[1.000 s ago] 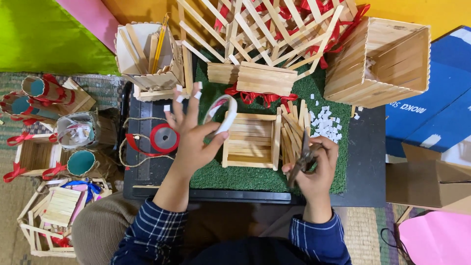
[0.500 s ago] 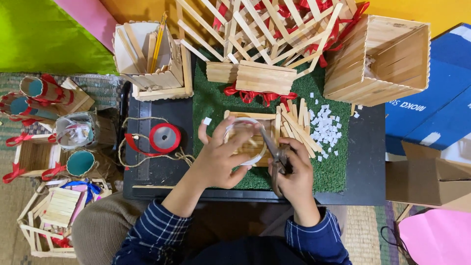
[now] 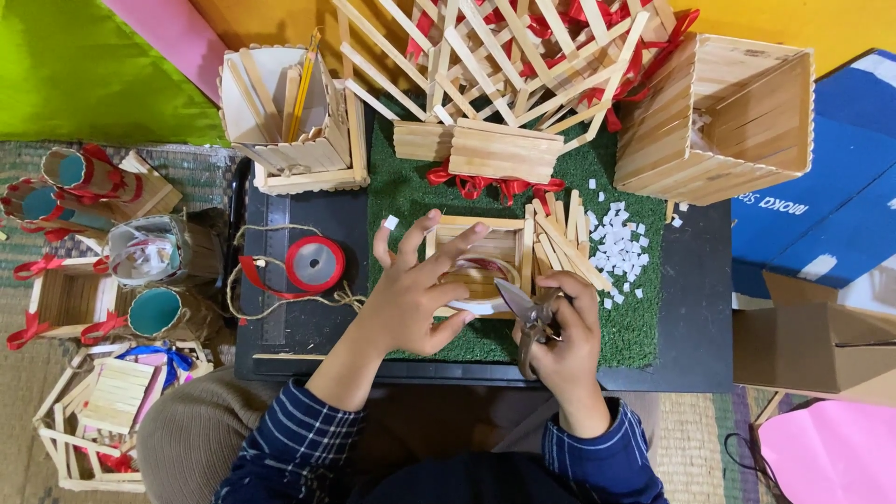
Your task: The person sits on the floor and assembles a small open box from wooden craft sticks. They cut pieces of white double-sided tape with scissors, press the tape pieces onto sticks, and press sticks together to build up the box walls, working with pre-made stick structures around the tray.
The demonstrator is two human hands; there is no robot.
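Note:
My left hand [image 3: 415,294] lies over a small open box of wooden sticks [image 3: 481,231] on the green turf mat [image 3: 403,182]. It holds a white tape roll [image 3: 483,287] down in the box, and a small white piece [image 3: 391,222] sticks to one fingertip. My right hand [image 3: 569,341] is just right of it, gripping scissors [image 3: 525,310] whose blades point up-left, close to the roll. Loose wooden sticks [image 3: 558,233] and white foam bits [image 3: 621,247] lie to the right of the box.
A red ribbon spool [image 3: 315,263] with twine sits on the black board [image 3: 308,322]. Behind are a stick holder [image 3: 289,117], a stick lattice [image 3: 504,47] and a large stick box [image 3: 719,121]. Finished stick crafts [image 3: 103,280] crowd the left; a blue box [image 3: 826,215] and a brown carton [image 3: 812,345] stand right.
My left hand, raised with the tape roll a second ago, has come down onto the small stick box. My right hand with the scissors has moved left, close to the roll.

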